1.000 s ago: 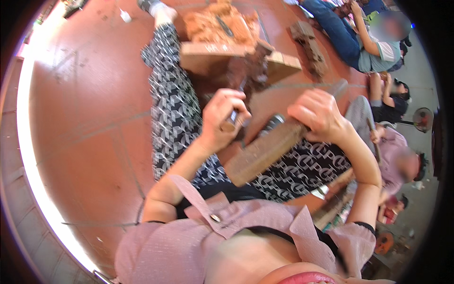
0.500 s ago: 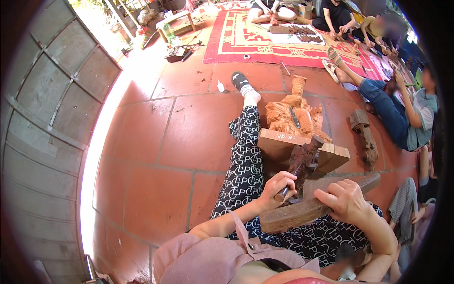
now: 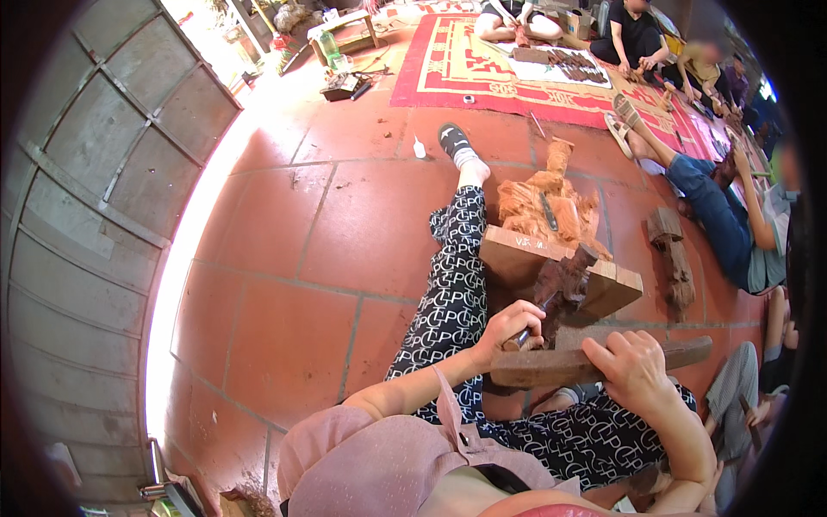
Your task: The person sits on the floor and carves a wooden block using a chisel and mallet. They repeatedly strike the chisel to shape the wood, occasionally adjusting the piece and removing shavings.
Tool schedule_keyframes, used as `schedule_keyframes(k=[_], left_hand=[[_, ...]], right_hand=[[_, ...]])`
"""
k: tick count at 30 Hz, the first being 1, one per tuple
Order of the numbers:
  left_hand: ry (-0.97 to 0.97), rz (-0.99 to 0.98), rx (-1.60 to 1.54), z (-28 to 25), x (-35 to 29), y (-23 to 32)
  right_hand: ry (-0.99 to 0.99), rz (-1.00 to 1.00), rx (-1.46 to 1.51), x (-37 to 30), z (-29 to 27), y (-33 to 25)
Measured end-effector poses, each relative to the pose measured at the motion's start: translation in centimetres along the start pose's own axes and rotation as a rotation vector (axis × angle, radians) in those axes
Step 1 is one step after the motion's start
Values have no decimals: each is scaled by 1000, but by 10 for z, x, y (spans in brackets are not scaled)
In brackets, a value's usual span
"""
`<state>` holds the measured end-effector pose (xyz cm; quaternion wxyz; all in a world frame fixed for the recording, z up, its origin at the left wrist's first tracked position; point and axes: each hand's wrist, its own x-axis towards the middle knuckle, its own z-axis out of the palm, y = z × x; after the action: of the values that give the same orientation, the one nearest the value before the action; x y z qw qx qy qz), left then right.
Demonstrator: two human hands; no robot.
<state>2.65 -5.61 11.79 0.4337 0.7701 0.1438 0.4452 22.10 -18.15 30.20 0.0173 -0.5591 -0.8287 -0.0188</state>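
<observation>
My left hand (image 3: pixel 512 326) is closed round a wooden-handled chisel (image 3: pixel 518 341), whose metal shaft points up and away against a dark brown wood carving (image 3: pixel 564 277). In my right hand (image 3: pixel 631 369) is a long flat wooden mallet (image 3: pixel 544 369), lying nearly level just below the end of the chisel handle. I cannot tell whether the mallet and the handle touch. The dark carving leans close to a thick pale wooden block (image 3: pixel 522 246). On that block sits an orange-brown carved seated figure (image 3: pixel 564 202), with a small dark tool (image 3: pixel 548 212) lying across its front.
My outstretched leg (image 3: pixel 444 293) borders the work on the left. Another rough carved piece (image 3: pixel 674 267) lies on the tiles at right. Farther off are a small white bottle (image 3: pixel 419 148), a red patterned mat (image 3: pixel 448 82) and several seated people. A metal door (image 3: pixel 77 258) stands at left.
The mallet has swung up toward the chisel handle and turned more level, with my right hand. My left hand keeps its grip. The whole view has shifted slightly.
</observation>
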Motion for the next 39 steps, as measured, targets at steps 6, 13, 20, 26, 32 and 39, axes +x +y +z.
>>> schedule_keyframes(k=[6, 13, 20, 26, 32, 39], left_hand=[[-46, -41, 14, -3, -3, -3], [-34, -45, -7, -5, 1, 2], [-46, -2, -6, -5, 2, -3], [-66, -61, 9, -8, -2, 1], [-36, -51, 70, -10, -6, -5], [-6, 15, 278, -11, 13, 7]], right_hand=[[0, -25, 127, 10, -2, 4], [45, -64, 152, 13, -4, 7], [15, -27, 0, 9, 4, 6], [-50, -51, 79, 6, -1, 3], [-21, -13, 38, 9, 1, 3], [-48, -49, 82, 9, 2, 13]])
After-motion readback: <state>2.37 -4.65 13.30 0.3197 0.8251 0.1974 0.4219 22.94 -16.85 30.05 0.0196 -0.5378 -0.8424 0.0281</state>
